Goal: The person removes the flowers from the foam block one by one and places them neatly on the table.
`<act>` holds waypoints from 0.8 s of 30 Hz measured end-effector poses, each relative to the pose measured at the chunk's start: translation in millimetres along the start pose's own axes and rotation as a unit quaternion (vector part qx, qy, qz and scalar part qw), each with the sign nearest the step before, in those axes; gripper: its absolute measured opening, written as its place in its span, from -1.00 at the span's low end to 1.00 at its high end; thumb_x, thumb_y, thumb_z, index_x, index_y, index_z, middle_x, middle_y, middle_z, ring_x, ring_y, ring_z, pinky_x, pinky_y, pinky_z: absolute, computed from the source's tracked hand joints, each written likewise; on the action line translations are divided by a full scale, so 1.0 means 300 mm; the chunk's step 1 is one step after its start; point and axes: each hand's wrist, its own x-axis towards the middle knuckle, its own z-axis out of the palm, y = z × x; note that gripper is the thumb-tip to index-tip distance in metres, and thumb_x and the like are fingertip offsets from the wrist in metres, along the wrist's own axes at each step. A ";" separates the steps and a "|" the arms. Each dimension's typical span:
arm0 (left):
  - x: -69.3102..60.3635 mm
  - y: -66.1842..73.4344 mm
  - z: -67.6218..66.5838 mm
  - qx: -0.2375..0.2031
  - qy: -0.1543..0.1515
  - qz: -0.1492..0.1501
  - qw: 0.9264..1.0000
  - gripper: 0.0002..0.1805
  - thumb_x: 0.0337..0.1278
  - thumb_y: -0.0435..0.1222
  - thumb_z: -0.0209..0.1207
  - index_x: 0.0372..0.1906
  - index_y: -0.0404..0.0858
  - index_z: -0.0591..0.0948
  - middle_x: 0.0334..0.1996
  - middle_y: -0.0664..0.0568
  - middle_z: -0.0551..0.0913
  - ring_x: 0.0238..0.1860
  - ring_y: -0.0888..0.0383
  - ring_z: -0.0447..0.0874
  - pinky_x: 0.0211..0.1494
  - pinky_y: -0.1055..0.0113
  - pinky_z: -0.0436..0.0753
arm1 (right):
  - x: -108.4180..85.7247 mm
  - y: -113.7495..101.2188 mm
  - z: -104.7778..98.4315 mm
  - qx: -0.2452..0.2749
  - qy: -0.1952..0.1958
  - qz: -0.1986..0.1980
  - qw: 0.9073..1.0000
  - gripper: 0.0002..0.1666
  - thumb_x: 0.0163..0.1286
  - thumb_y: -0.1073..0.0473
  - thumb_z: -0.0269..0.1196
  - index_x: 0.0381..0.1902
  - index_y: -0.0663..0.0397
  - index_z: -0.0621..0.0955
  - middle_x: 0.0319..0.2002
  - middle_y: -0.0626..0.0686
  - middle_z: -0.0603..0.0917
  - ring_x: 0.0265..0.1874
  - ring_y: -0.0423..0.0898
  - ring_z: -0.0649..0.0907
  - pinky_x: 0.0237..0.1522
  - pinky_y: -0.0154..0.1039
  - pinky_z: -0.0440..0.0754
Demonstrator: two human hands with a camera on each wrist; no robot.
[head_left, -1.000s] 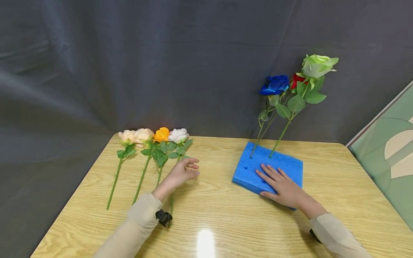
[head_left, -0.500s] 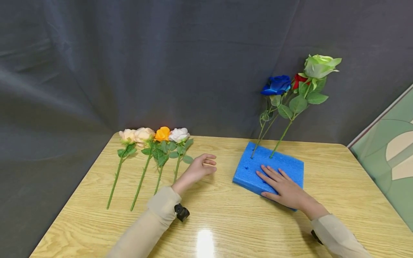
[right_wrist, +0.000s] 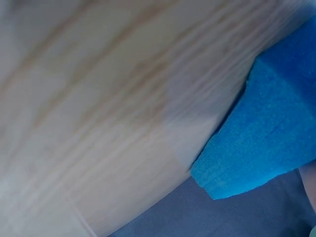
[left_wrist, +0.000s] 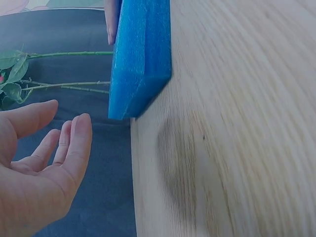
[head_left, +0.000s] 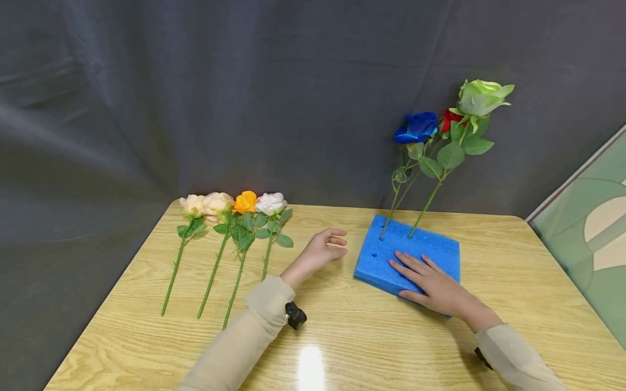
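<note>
The blue foam block (head_left: 371,266) lies on the table's right half, seen also in the left wrist view (left_wrist: 140,59) and the right wrist view (right_wrist: 256,138). My right hand (head_left: 432,285) rests on its top with spread fingers. A blue rose (head_left: 418,128), a red rose (head_left: 447,120) and a light green rose (head_left: 481,99) stand tilted with stems in the block. Just left of the block, my left hand (head_left: 320,252) hovers with relaxed fingers and holds nothing; the left wrist view shows this hand (left_wrist: 47,168) near the block's corner.
On the table (head_left: 342,336), two peach roses (head_left: 192,205) (head_left: 218,205), an orange rose (head_left: 245,202) and a white rose (head_left: 271,203) lie side by side at the left. A dark curtain (head_left: 293,98) hangs behind; a green patterned panel (head_left: 594,228) is at the right.
My left hand has moved right, from beside the white rose's stem to near the foam block, still empty. My right hand has stayed on the block.
</note>
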 end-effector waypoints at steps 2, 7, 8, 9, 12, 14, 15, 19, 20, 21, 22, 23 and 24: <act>0.005 0.002 0.008 -0.001 -0.005 0.015 1.000 -0.52 0.26 -0.41 0.12 0.28 -0.35 0.40 0.11 -0.31 0.51 0.06 -0.04 0.62 0.13 0.18 0.65 | 0.001 0.004 -0.001 -0.001 0.006 -0.009 1.000 -0.23 0.34 -0.15 0.19 0.45 -0.12 0.26 0.43 0.14 0.30 0.41 0.04 0.31 0.49 -0.48 -0.45; 0.025 0.014 0.034 -0.007 0.001 0.023 1.000 -0.53 0.27 -0.42 0.10 0.28 -0.33 0.40 0.13 -0.29 0.51 0.12 -0.06 0.58 0.12 0.20 0.65 | -0.003 0.019 -0.001 -0.004 0.032 -0.044 0.999 -0.23 0.31 -0.11 0.23 0.42 -0.08 0.30 0.41 0.13 0.34 0.50 -0.22 0.12 0.46 -0.53 -0.46; 0.031 0.016 0.041 -0.010 0.003 0.018 1.000 -0.52 0.28 -0.42 0.09 0.29 -0.32 0.40 0.15 -0.29 0.49 0.15 -0.09 0.55 0.15 0.17 0.64 | -0.004 0.022 -0.002 -0.005 0.037 -0.055 0.998 -0.23 0.31 -0.09 0.24 0.42 -0.06 0.31 0.40 0.13 0.34 0.50 -0.28 0.06 0.47 -0.53 -0.45; 0.038 0.016 0.047 -0.014 0.004 0.019 1.000 -0.52 0.28 -0.43 0.09 0.30 -0.33 0.39 0.16 -0.30 0.49 0.17 -0.11 0.54 0.16 0.16 0.63 | -0.006 0.025 -0.002 -0.004 0.043 -0.064 0.997 -0.23 0.30 -0.07 0.26 0.41 -0.04 0.32 0.40 0.13 0.36 0.50 -0.34 0.01 0.47 -0.52 -0.44; 0.077 -0.015 0.065 -0.024 0.004 0.041 0.999 -0.52 0.28 -0.37 0.12 0.28 -0.30 0.41 0.14 -0.23 0.52 0.13 -0.03 0.58 0.10 0.22 0.66 | -0.014 0.035 -0.001 0.001 0.055 -0.087 0.995 -0.23 0.27 -0.01 0.29 0.39 0.02 0.34 0.39 0.14 0.37 0.48 -0.43 -0.09 0.48 -0.52 -0.41; 0.091 -0.020 0.079 -0.025 0.007 0.048 0.998 -0.53 0.27 -0.38 0.12 0.28 -0.33 0.41 0.13 -0.21 0.53 0.13 -0.02 0.59 0.07 0.25 0.67 | -0.019 0.040 -0.002 0.008 0.060 -0.096 0.994 -0.23 0.25 0.03 0.31 0.38 0.05 0.35 0.38 0.14 0.38 0.48 -0.45 -0.12 0.49 -0.52 -0.39; 0.099 -0.022 0.087 -0.028 0.009 0.049 0.998 -0.52 0.27 -0.40 0.12 0.28 -0.34 0.41 0.13 -0.23 0.53 0.14 -0.03 0.58 0.08 0.25 0.66 | -0.022 0.041 -0.003 0.013 0.063 -0.098 0.993 -0.22 0.23 0.06 0.33 0.38 0.06 0.36 0.38 0.14 0.38 0.48 -0.45 -0.12 0.49 -0.53 -0.38; 0.108 0.009 0.123 -0.039 0.022 0.040 0.998 -0.50 0.26 -0.51 0.05 0.30 -0.43 0.36 0.21 -0.33 0.47 0.25 -0.17 0.48 0.20 0.15 0.61 | -0.030 0.045 -0.009 0.020 0.073 -0.106 0.991 -0.19 0.13 0.15 0.39 0.35 0.10 0.39 0.36 0.14 0.40 0.48 -0.46 -0.13 0.48 -0.55 -0.35; 0.113 0.013 0.131 -0.040 0.024 0.042 0.998 -0.50 0.26 -0.52 0.04 0.31 -0.42 0.35 0.22 -0.32 0.46 0.27 -0.18 0.46 0.23 0.14 0.59 | -0.031 0.045 -0.011 0.021 0.075 -0.105 0.991 -0.18 0.11 0.17 0.39 0.34 0.11 0.39 0.36 0.15 0.41 0.48 -0.45 -0.11 0.48 -0.56 -0.34; 0.116 0.017 0.139 -0.045 0.027 0.042 0.998 -0.50 0.26 -0.52 0.04 0.31 -0.42 0.35 0.24 -0.32 0.45 0.28 -0.19 0.44 0.26 0.12 0.57 | -0.032 0.044 -0.012 0.021 0.076 -0.101 0.992 -0.18 0.09 0.17 0.40 0.34 0.11 0.40 0.35 0.16 0.41 0.49 -0.42 -0.08 0.47 -0.57 -0.33; 0.119 0.021 0.146 -0.047 0.029 0.044 0.997 -0.50 0.26 -0.53 0.04 0.31 -0.42 0.35 0.24 -0.31 0.45 0.28 -0.19 0.43 0.27 0.11 0.55 | -0.032 0.042 -0.012 0.022 0.074 -0.092 0.993 -0.17 0.10 0.14 0.40 0.34 0.09 0.39 0.34 0.17 0.41 0.49 -0.39 -0.05 0.47 -0.59 -0.33; 0.122 0.025 0.153 -0.048 0.032 0.047 0.997 -0.50 0.26 -0.53 0.03 0.31 -0.42 0.36 0.25 -0.31 0.45 0.29 -0.19 0.43 0.29 0.11 0.54 | -0.031 0.040 -0.012 0.024 0.072 -0.078 0.994 -0.17 0.12 0.10 0.40 0.35 0.08 0.38 0.34 0.18 0.41 0.50 -0.32 0.00 0.46 -0.60 -0.33; 0.125 0.027 0.160 -0.048 0.034 0.051 0.997 -0.51 0.26 -0.53 0.04 0.30 -0.41 0.37 0.25 -0.29 0.46 0.29 -0.18 0.43 0.30 0.11 0.53 | -0.031 0.038 -0.011 0.029 0.068 -0.062 0.995 -0.16 0.14 0.07 0.39 0.36 0.08 0.36 0.34 0.20 0.40 0.51 -0.24 0.05 0.45 -0.61 -0.34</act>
